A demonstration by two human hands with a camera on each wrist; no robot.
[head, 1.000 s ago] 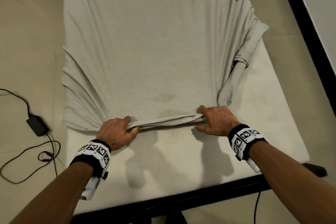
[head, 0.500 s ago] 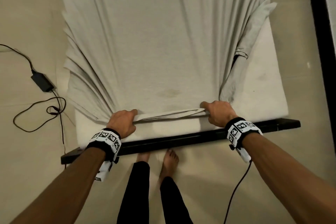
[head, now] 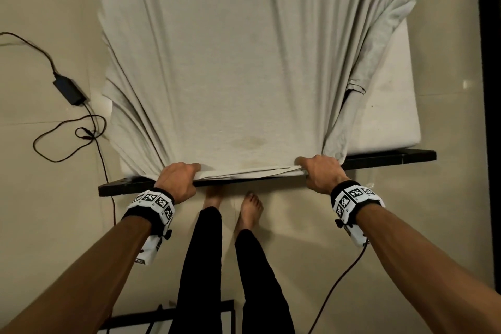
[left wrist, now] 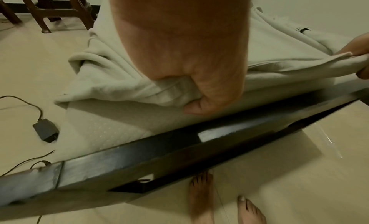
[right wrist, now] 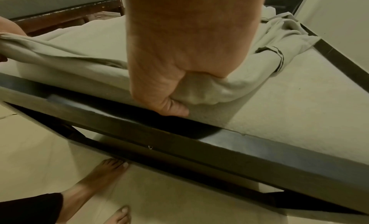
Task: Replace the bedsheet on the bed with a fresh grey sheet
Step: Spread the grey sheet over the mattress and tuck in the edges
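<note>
A pale grey sheet [head: 244,62] lies stretched in long creases over the white mattress [head: 390,106]. Its near edge is gathered at the black foot rail [head: 379,161] of the bed. My left hand [head: 177,180] grips that edge in a fist at the left, and my right hand [head: 320,173] grips it at the right. In the left wrist view the left hand [left wrist: 199,85] bunches the sheet [left wrist: 111,79] above the rail. In the right wrist view the right hand [right wrist: 175,85] clutches a wad of the sheet [right wrist: 201,91]. A strip of bare mattress [right wrist: 299,110] shows on the right.
A black power adapter [head: 67,89] with a looping cable [head: 67,141] lies on the floor left of the bed. My bare feet [head: 250,209] stand just behind the foot rail. A dark strip [head: 488,89] runs along the right. Dark wooden furniture legs [left wrist: 49,9] stand beyond the bed.
Both hands have drawn the sheet's edge toward me, from mid-mattress down to the foot rail. The view has backed away and my legs and feet have come into sight.
</note>
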